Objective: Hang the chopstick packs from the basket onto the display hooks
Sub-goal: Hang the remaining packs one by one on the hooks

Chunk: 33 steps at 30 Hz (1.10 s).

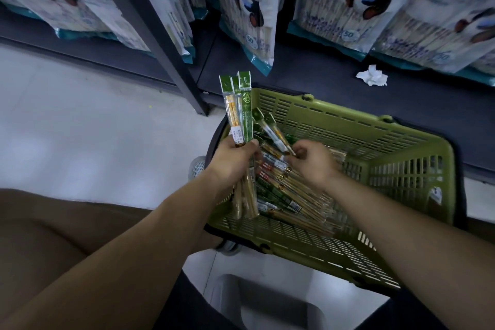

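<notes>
A green plastic basket [375, 142] stands on the floor before the shelving, holding several chopstick packs [289, 195] with green header cards. My left hand [233, 161] grips a bundle of chopstick packs [238, 110] upright over the basket's left rim, their green tops pointing up. My right hand [310, 161] is inside the basket and pinches the lower end of one chopstick pack [273, 134] that tilts up to the left. No display hooks are visible.
Large white bags with panda prints [345, 0] hang above a dark low shelf [321, 88]. A crumpled white tissue [372, 76] lies on that shelf. A dark upright post [160, 43] stands left of the basket. Pale floor [80, 128] spreads to the left; my knee [53, 236] is at lower left.
</notes>
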### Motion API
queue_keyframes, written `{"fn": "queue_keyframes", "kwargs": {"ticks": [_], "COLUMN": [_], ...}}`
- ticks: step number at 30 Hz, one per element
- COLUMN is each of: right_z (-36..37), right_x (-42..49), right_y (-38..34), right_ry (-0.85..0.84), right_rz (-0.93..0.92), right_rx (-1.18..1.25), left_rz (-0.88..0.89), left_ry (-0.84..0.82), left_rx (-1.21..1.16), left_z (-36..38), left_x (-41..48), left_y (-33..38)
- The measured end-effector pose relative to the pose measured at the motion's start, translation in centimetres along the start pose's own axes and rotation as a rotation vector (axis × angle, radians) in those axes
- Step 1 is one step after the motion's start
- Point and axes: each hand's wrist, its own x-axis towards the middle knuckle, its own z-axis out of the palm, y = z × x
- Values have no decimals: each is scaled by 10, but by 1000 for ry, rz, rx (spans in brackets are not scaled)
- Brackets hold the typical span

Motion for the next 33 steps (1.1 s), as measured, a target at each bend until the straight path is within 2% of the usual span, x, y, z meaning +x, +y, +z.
{"fn": "queue_keyframes", "kwargs": {"ticks": [3, 8, 10, 12, 14, 17, 20, 24, 29, 33], "right_z": [-1, -3, -3, -6, -10, -7, 0, 18, 41, 47], "right_x": [-11, -22, -24, -23, -21, -14, -2, 2, 6, 11], "right_y": [-35, -62, -63, -63, -62, -50, -17, 27, 43, 43], "right_ry": [-35, -175, -174, -142, -180, -200, -121, -171, -112, -119], "right_rz": [-35, -121, -224, -353, -424, -280, -124, 94, 101, 134], "right_rx": [279, 441, 367, 147, 15, 88, -88, -270, -448, -491], "left_rz": [-15, 24, 62, 81, 82, 122, 153, 143, 127, 125], "left_ry": [-11, -100, -118, -110, -69, -9, 15, 22, 18, 29], "left_rx": [60, -24, 20, 74, 101, 147, 215, 165, 155, 139], "left_z": [3, 3, 3, 0, -3, -8, -9, -10, -12, -11], "left_x": [-3, -18, -21, -20, -19, -18, -16, -13, -11, -7], "left_y": [0, 6, 7, 6, 6, 8, 9, 7, 3, 3]}}
